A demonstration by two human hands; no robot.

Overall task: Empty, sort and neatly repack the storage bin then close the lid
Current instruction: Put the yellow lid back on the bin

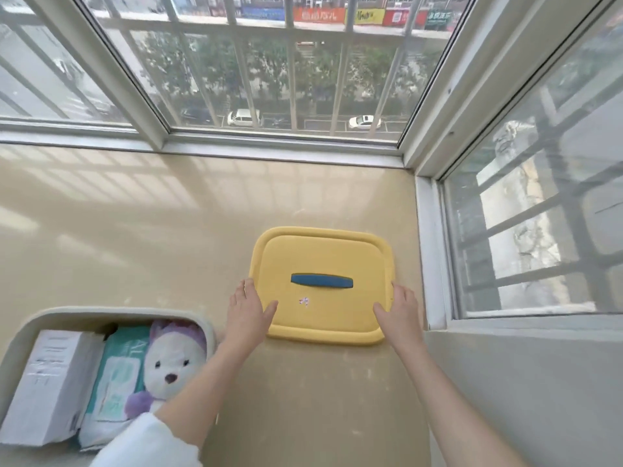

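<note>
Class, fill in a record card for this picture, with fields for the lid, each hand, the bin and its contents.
lid: yellow, blue handle, lying flat on the beige ledge, off the bin
left hand: resting open on the lid's left edge
right hand: resting open on the lid's right edge
bin: open, lower left
contents: white box, pack of wipes, plush bear
background: barred window

Yellow lid (pixel 323 308), blue handle (pixel 322 281); white-purple plush (pixel 173 358).
</note>
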